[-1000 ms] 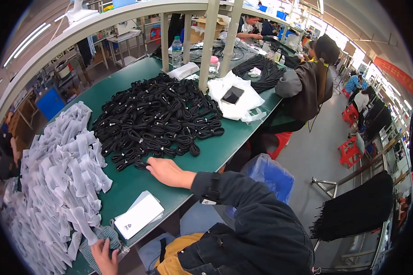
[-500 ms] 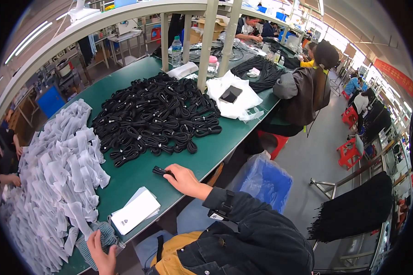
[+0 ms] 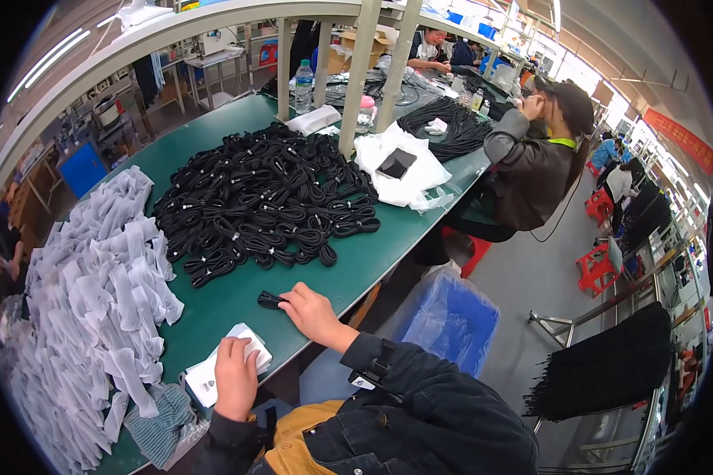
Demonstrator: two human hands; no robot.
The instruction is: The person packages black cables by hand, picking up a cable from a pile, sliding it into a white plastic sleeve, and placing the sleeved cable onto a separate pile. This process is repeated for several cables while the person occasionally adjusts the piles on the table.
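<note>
My right hand [image 3: 315, 315] is closed on a small coiled black cable bundle [image 3: 268, 300], whose looped end pokes out to the left just above the green table [image 3: 230, 305]. My left hand [image 3: 236, 378] is over a stack of white printed sheets or sleeves [image 3: 200, 381] at the near table edge. Its fingers are bent and the thumb stands apart, with nothing seen in them. Ahead spreads a big heap of tied black cable bundles [image 3: 269, 198]. To the left lies a large pile of bundles in whitish translucent wrapping [image 3: 95, 297].
A teal knitted cloth [image 3: 162, 426] lies by the near left corner. Shelf posts [image 3: 358, 87] rise from the table beside a white plastic bag with a dark phone [image 3: 396, 164] on it. A blue lined bin [image 3: 459, 321] stands right. A seated co-worker [image 3: 543, 170] is farther along.
My left hand has moved up and right from the knitted cloth to the white stack. My right hand still holds the cable bundle, nearly in place. The co-worker has raised a hand toward the head.
</note>
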